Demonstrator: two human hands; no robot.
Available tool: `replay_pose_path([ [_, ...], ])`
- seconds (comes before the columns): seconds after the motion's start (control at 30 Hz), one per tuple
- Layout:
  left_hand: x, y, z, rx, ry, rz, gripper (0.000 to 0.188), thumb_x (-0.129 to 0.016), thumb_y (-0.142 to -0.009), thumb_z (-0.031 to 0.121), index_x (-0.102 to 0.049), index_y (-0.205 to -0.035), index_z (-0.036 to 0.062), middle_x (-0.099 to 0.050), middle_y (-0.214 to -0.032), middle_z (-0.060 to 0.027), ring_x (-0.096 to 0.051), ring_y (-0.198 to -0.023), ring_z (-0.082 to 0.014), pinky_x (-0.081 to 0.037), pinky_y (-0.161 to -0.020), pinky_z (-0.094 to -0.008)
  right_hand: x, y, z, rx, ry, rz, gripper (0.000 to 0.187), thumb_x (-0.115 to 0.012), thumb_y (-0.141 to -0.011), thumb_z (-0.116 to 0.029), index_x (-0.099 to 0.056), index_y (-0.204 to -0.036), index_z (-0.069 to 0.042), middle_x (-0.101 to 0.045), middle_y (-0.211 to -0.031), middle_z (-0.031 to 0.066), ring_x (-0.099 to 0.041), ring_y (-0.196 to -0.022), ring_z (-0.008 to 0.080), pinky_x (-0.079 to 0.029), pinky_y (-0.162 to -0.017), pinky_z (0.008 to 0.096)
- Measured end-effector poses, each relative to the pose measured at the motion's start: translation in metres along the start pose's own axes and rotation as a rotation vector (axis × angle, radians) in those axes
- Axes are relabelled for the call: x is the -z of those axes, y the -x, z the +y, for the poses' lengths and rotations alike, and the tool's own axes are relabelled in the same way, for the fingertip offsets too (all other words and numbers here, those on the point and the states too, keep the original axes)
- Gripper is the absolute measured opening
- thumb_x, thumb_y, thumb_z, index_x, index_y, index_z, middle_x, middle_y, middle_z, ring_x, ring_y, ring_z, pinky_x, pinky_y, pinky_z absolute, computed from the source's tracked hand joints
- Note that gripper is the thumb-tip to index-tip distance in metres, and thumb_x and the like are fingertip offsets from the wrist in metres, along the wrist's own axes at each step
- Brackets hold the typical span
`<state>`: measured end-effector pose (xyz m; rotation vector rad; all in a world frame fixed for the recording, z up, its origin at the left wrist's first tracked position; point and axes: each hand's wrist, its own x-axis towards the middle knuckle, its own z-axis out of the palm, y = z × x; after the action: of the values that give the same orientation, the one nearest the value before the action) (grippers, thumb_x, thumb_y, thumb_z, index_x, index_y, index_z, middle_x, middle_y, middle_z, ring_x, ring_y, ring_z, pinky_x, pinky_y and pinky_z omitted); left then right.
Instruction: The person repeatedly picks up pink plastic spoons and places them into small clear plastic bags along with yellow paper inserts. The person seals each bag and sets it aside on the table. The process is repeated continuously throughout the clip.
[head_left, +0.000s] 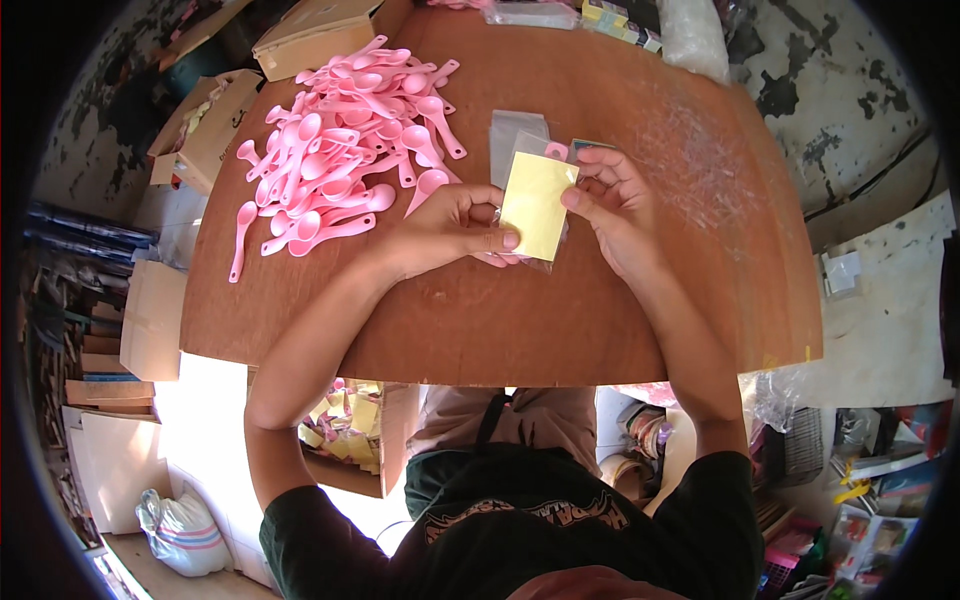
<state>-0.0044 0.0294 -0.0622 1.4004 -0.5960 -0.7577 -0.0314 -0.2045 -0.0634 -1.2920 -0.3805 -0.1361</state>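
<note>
A yellow card [538, 207] is upright between my hands, over the middle of the table. Clear plastic shows around its edges, and a pink rounded end with a hole [556, 151] peeks out above it, like a spoon's handle tip. My left hand [445, 228] is closed on the card's lower left side, thumb in front and fingers behind. At the right edge, my right hand [618, 212] pinches the card between thumb and fingers. Clear plastic bags [508, 130] lie just beyond the card. Left of my hands is a heap of pink plastic spoons [335, 160].
Thin clear plastic strips [700, 165] are scattered on the table's right side. The brown table [440, 335] has a curved edge. Cardboard boxes [320, 35] stand at the far left. Below the table edge sits a box of yellow-carded packets [345, 425]. A clear plastic roll [693, 40] lies far right.
</note>
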Motion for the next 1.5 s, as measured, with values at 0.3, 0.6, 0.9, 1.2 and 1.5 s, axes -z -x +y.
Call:
replay_pose_path([
  [0.3, 0.004, -0.007, -0.006, -0.159, 0.074, 0.311, 0.038, -0.066, -0.090, 0.011, -0.053, -0.124, -0.0021, -0.068, -0.102, -0.0103, -0.068, -0.087, -0.0169, -0.057, -0.079, -0.0303, -0.011, 0.011, 0.002, -0.298, 0.236, -0.088, 0.047, -0.068, -0.088, -0.006, -0.037, -0.122, 0.000, -0.066, -0.090, 0.0109, -0.064, -0.079, 0.0144, -0.053, -0.069, 0.0272],
  [0.6, 0.004, -0.003, 0.002, -0.285, -0.100, 0.328, 0.033, -0.065, -0.090, 0.006, -0.054, -0.120, -0.0015, -0.067, -0.103, -0.0089, -0.065, -0.089, -0.0138, -0.052, -0.079, -0.0264, -0.006, 0.008, 0.006, -0.211, 0.274, -0.040, 0.041, -0.065, -0.087, -0.001, -0.042, -0.121, -0.002, -0.065, -0.083, 0.0086, -0.064, -0.072, 0.0127, -0.052, -0.062, 0.0257],
  [0.9, -0.026, 0.155, 0.036, -0.127, -0.301, -0.249, 0.034, -0.069, -0.081, -0.001, -0.060, -0.113, -0.0053, -0.066, -0.093, -0.0106, -0.063, -0.084, -0.0174, -0.049, -0.075, -0.0302, 0.004, 0.008, 0.014, -0.015, 0.455, 0.087, 0.025, -0.062, -0.087, -0.002, -0.055, -0.112, -0.002, -0.065, -0.081, 0.0037, -0.058, -0.065, 0.0071, -0.046, -0.057, 0.0227],
  [1.2, 0.014, 0.341, -0.223, 0.632, 0.426, 0.822, 0.034, -0.062, -0.089, 0.004, -0.053, -0.120, -0.0054, -0.064, -0.104, -0.0166, -0.062, -0.099, -0.0265, -0.050, -0.086, -0.0342, 0.002, 0.013, 0.015, 0.180, 0.966, -0.004, 0.016, -0.068, -0.080, -0.009, -0.067, -0.096, -0.005, -0.065, -0.085, 0.0087, -0.062, -0.063, 0.0223, -0.048, -0.057, 0.0322],
  [1.5, -0.038, 0.247, -0.114, 0.488, -0.363, 0.086, 0.037, -0.059, -0.094, 0.016, -0.053, -0.127, 0.0004, -0.063, -0.118, -0.0171, -0.063, -0.104, -0.0264, -0.049, -0.090, -0.0368, -0.005, 0.011, 0.027, 0.118, 1.117, -0.009, 0.014, -0.072, -0.078, -0.016, -0.070, -0.089, -0.008, -0.063, -0.080, 0.0066, -0.064, -0.067, 0.0235, -0.049, -0.059, 0.0349],
])
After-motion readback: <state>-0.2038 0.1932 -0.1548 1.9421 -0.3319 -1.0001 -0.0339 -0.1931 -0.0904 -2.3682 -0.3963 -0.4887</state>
